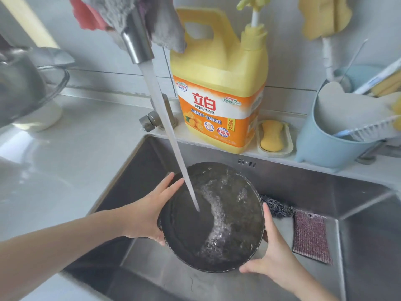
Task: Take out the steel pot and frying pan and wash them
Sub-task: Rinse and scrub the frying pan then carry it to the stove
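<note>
A dark round frying pan (234, 216) is held tilted over the steel sink (303, 187), with water swirling and bubbling inside it. My left hand (149, 211) grips its left rim and my right hand (273, 257) grips its right lower rim. A stream of water falls from the steel tap (136, 38) into the pan's middle. A steel pot (19, 88) stands on the counter at the far left, partly out of view. The pan's handle is hidden.
A big yellow detergent jug (219, 83) stands behind the sink, beside a soap dish (274, 135) and a blue utensil caddy (325, 144). A steel wool pad (275, 206) and a purple scouring cloth (311, 235) lie in the sink's right side. Cloths (112, 11) hang over the tap.
</note>
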